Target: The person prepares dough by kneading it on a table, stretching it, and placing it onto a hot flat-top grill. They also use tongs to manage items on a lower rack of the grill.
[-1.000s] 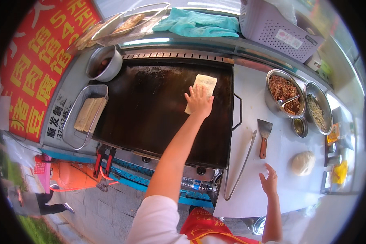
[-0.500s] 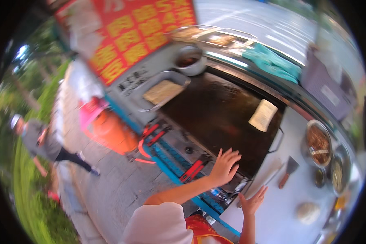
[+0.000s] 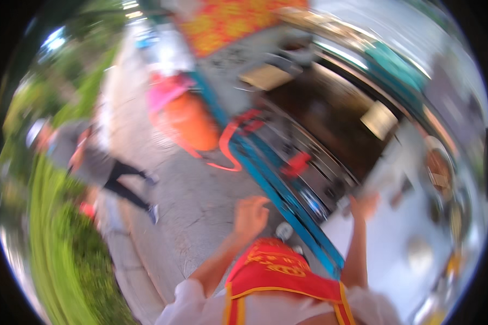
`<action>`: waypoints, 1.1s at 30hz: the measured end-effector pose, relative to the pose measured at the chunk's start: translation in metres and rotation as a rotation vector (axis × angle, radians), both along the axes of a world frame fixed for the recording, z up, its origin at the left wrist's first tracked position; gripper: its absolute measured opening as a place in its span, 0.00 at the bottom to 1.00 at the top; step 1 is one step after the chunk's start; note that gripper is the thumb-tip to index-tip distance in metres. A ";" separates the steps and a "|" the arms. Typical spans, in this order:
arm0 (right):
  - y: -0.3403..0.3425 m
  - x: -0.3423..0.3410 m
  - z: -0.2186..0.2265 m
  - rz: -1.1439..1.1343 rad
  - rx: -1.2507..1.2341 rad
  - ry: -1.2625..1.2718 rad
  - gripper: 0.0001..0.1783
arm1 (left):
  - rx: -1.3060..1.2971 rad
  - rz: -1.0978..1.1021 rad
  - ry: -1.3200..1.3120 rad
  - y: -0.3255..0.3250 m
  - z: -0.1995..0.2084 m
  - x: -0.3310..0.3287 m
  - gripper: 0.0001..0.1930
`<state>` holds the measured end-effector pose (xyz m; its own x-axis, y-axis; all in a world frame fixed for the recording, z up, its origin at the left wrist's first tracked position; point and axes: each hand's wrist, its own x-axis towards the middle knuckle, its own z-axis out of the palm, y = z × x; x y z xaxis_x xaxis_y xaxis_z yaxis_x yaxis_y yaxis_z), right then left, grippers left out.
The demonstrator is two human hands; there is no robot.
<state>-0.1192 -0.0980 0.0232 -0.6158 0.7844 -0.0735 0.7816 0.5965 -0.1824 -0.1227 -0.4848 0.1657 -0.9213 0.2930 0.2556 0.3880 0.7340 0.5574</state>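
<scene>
The view is smeared by motion. My left hand (image 3: 250,218) hangs over the pavement beside the cart, above my red apron (image 3: 274,262). Its fingers look loosely bent but are too blurred to read, and nothing shows in them. Over the near corner of the white worktop (image 3: 358,246) is my right hand (image 3: 365,207), thumb apart from the fingers, holding nothing visible. Beyond it lies the dark griddle (image 3: 320,108) with a pale rectangular flatbread (image 3: 379,119) at its right side. A spatula (image 3: 401,192) rests on the worktop, right of my right hand.
A metal tray (image 3: 287,64) with a flat golden slab and a pot (image 3: 298,47) stand past the griddle. On the right are a bowl of brown filling (image 3: 439,172) and a dough lump (image 3: 419,254). An orange container (image 3: 192,122) and a walking person (image 3: 87,149) are left.
My left hand has drawn back from the griddle's near edge to beside the cart. The right hand remains over the worktop's near corner. The view has swung left and down.
</scene>
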 end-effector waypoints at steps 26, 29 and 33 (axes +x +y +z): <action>-0.179 0.153 0.064 -0.715 -0.724 0.814 0.24 | 0.682 -0.214 -1.468 0.072 -0.172 -0.213 0.18; -0.228 0.145 0.082 -0.702 -0.985 1.148 0.26 | 0.723 -0.180 -1.470 0.062 -0.165 -0.218 0.16; -0.267 0.145 0.115 -0.697 -1.116 1.264 0.24 | 0.680 -0.128 -1.405 0.065 -0.181 -0.222 0.17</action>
